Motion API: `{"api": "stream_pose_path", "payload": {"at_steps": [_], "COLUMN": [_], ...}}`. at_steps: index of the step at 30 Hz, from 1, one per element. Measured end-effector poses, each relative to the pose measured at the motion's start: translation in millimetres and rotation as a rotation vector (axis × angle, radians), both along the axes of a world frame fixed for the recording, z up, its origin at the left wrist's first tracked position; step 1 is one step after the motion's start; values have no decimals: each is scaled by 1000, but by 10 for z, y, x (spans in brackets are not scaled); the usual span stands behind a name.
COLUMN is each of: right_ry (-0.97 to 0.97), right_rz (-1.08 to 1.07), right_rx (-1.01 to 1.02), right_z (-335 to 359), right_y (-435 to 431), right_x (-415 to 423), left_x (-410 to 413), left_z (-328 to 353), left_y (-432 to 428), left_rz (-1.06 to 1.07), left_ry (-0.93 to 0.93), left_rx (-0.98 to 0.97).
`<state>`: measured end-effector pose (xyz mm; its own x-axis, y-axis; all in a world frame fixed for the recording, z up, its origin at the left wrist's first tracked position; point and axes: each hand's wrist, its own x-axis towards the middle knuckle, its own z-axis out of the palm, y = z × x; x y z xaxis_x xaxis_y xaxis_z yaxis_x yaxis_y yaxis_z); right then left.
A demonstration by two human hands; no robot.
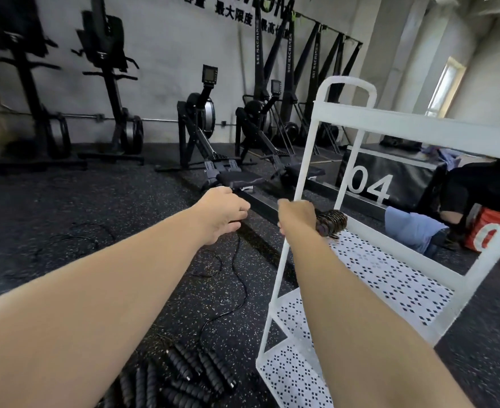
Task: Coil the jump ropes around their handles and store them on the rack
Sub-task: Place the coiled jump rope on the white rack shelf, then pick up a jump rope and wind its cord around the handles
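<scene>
Fingers (284, 228) around coiled jump rope (331, 224)

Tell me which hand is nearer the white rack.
Right. The right hand is at the rack's front post, holding a coiled rope over a shelf. The left hand is off to the rack's left, above the floor.

Gym: speckled black rubber floor (101, 201), white wall (166, 54), black rowing machines (201, 136), bright window (446, 86) at right.

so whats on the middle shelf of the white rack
Only the coiled jump rope that the right hand holds at the middle shelf. The shelf's right end is out of frame.
</scene>
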<state>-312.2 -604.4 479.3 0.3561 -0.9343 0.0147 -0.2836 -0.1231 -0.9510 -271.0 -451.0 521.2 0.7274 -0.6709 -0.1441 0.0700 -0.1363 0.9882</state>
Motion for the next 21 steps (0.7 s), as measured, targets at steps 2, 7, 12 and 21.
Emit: {"api": "stream_pose_path", "payload": {"at_steps": [2, 7, 12, 21], "right_ry": [4, -4, 36, 143], "right_rz": [112, 306, 480, 750], "right_rx": [-42, -152, -196, -255], "right_z": [6, -4, -22, -376], "right_y": [244, 944, 1692, 2837], "right_x": [182, 534, 782, 1291], "left_x": [81, 360, 639, 1045], "left_z": [44, 29, -47, -371], "left_y": [200, 790, 1565, 2968], "left_rz": [43, 175, 302, 541], "left_ry": [14, -25, -45, -17], "left_rx": [-15, 26, 75, 196]}}
